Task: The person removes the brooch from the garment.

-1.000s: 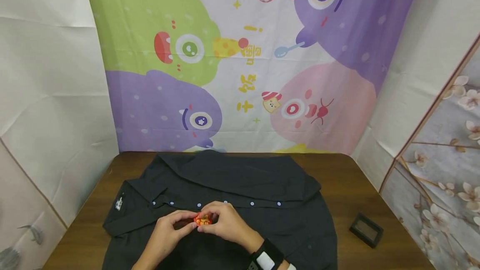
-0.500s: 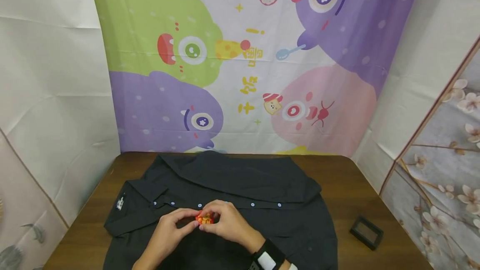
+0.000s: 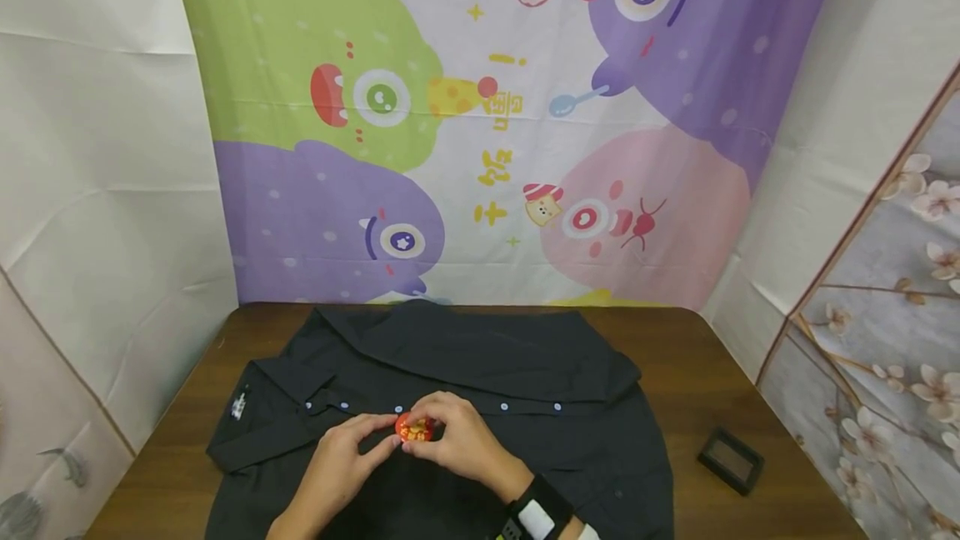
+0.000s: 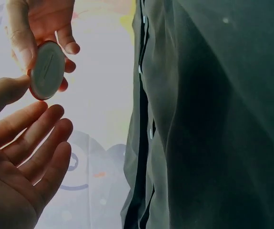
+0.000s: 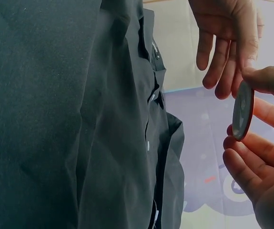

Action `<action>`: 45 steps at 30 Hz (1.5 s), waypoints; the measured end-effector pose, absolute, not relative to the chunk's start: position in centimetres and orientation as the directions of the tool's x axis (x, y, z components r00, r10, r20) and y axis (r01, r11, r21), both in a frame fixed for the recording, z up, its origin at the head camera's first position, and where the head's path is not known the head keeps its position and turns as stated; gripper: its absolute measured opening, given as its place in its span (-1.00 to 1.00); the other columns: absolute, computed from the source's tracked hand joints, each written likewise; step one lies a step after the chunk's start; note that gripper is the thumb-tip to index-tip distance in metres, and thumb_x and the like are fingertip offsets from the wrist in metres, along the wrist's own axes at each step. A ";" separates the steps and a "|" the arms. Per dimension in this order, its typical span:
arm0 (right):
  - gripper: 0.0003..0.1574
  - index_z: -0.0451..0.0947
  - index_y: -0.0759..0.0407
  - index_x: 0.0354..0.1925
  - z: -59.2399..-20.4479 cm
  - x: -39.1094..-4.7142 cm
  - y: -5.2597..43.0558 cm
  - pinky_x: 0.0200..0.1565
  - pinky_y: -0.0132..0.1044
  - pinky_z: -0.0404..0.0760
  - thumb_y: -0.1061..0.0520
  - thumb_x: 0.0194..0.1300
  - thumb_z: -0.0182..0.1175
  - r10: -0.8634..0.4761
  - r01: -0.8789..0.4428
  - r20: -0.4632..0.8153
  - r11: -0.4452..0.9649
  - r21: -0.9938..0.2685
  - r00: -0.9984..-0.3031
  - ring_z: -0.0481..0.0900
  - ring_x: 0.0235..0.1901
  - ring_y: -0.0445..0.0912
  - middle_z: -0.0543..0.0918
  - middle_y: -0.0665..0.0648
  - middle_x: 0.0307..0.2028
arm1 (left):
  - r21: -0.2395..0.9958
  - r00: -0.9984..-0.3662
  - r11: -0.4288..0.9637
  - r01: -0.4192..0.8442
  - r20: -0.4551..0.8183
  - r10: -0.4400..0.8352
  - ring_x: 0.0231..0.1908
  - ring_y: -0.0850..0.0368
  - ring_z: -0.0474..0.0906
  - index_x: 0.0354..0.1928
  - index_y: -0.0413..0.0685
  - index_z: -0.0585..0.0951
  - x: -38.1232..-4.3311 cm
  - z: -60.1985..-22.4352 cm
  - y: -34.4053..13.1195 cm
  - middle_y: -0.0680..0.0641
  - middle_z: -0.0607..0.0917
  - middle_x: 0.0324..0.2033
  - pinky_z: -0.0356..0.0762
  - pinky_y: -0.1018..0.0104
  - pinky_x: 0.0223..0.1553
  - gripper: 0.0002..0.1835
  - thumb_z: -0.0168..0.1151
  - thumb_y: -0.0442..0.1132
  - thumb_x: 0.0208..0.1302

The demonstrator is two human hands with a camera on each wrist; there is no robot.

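Note:
A small round badge point(image 3: 415, 430) with a red and gold face is held between both hands above the black shirt point(image 3: 540, 448). My left hand point(image 3: 337, 461) has thumb and index fingertip at its left edge, the other fingers spread. With its thumb and fingers, my right hand point(image 3: 468, 444) pinches the opposite side. Seen from the left wrist, the badge's pale back point(image 4: 48, 71) bears a thin straight line. That pale back point(image 5: 241, 109) shows nearly edge-on in the right wrist view. The shirt lies spread out, its row of light buttons beyond the hands.
Brown wooden table point(image 3: 712, 373) lies under the shirt. A small black rectangular box point(image 3: 731, 461) sits at the right. The right wrist wears a dark band point(image 3: 551, 502). A cartoon-printed cloth point(image 3: 480, 265) hangs behind the table, with white sheeting point(image 3: 112, 132) at the left.
The badge has shifted slightly up and to the right, and its face has turned more toward the head camera. The right hand has moved a little with it; the left stays nearly still.

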State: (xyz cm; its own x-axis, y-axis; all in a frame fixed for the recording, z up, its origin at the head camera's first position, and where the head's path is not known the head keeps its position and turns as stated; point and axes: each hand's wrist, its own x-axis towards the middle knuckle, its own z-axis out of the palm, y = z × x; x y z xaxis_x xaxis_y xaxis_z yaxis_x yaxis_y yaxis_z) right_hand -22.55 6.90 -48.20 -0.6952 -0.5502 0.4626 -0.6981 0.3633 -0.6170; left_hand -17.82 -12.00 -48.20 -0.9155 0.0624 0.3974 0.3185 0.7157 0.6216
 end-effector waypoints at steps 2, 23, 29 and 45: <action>-0.74 0.72 0.08 -0.25 -48.0 -22.5 6.9 -0.18 -0.49 0.58 0.11 0.03 0.51 -0.544 -0.699 0.465 0.377 -0.608 -0.698 0.59 -0.21 -0.20 0.69 0.02 -0.20 | 0.624 -0.917 0.715 0.315 0.395 0.058 -0.14 0.11 0.71 -0.17 0.05 0.75 -17.9 -48.2 -12.0 0.11 0.77 -0.23 0.62 0.09 -0.07 -0.77 0.45 -0.16 0.10; -0.68 0.71 0.06 -0.20 -47.6 -22.2 7.2 -0.06 -0.39 0.59 0.02 0.05 0.50 -0.512 -0.726 0.516 0.453 -0.517 -0.687 0.58 -0.11 -0.15 0.67 0.02 -0.10 | 0.651 -0.938 0.705 0.280 0.341 0.058 -0.14 0.14 0.70 -0.18 0.02 0.75 -18.0 -47.7 -11.9 0.12 0.77 -0.23 0.63 0.10 -0.06 -0.79 0.44 -0.16 0.11; -0.68 0.70 0.03 -0.19 -48.1 -22.1 7.2 -0.04 -0.40 0.59 -0.04 0.09 0.47 -0.526 -0.761 0.555 0.509 -0.402 -0.645 0.57 -0.10 -0.17 0.66 -0.01 -0.08 | 0.651 -0.945 0.710 0.267 0.321 0.061 -0.12 0.10 0.70 -0.18 0.03 0.74 -17.9 -47.5 -11.8 0.09 0.76 -0.21 0.62 0.07 -0.04 -0.80 0.43 -0.14 0.13; -0.61 0.68 0.04 -0.15 -47.4 -22.0 7.5 -0.11 -0.42 0.60 -0.04 0.06 0.48 -0.482 -0.738 0.564 0.512 -0.440 -0.670 0.57 -0.15 -0.17 0.66 -0.01 -0.11 | 0.641 -0.966 0.732 0.231 0.243 0.092 -0.01 0.03 0.66 -0.10 0.02 0.72 -18.0 -47.7 -12.0 0.06 0.74 -0.11 0.57 -0.02 0.06 -0.73 0.41 -0.10 0.16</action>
